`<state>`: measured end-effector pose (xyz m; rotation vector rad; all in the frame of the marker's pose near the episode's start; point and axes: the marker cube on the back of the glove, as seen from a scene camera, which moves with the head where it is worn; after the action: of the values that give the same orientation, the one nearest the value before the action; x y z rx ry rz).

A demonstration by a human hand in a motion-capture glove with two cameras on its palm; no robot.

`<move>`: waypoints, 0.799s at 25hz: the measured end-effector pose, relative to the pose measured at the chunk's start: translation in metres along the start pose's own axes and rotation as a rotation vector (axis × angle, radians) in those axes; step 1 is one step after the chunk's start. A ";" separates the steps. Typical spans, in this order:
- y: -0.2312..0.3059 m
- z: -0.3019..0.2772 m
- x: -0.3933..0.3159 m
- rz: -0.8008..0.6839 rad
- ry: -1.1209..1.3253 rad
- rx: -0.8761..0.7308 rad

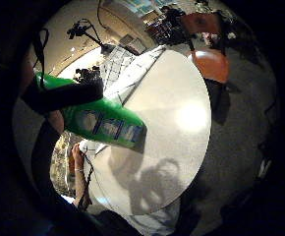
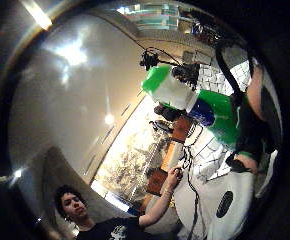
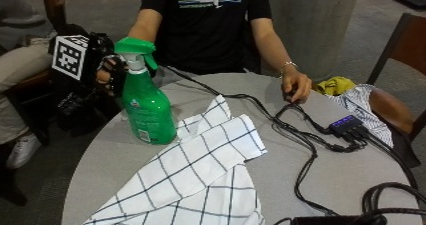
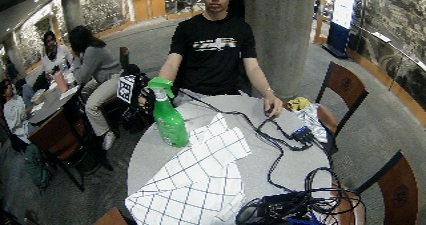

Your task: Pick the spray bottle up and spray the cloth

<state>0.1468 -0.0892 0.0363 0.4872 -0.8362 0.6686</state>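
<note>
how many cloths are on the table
1. A white checked cloth lies across the table, running from beside the green spray bottle toward the near edge. It is folded over itself, so a second layer could be hidden.

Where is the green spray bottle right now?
In the outside view the green spray bottle is at the round table's edge, beside the checked cloth, with the gloved right hand gripping its neck below the trigger.

**A public café-style seating hall**

Round grey tables (image 4: pixel 293 170) with wooden-backed chairs (image 4: pixel 346 85) stand on a wide floor around a thick concrete column (image 4: pixel 276 35). Other people sit at a neighbouring table (image 4: pixel 46 105), beside large mural-covered walls (image 4: pixel 393 15).
</note>
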 end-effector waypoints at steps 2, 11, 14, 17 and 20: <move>0.000 0.002 0.001 0.006 -0.011 -0.006; -0.002 0.004 0.001 0.032 -0.055 -0.041; -0.002 0.008 0.003 0.058 -0.053 -0.121; -0.001 0.012 0.005 0.076 -0.045 -0.203; -0.003 0.017 0.007 0.084 -0.030 -0.251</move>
<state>0.1435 -0.0995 0.0515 0.2370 -0.9586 0.6241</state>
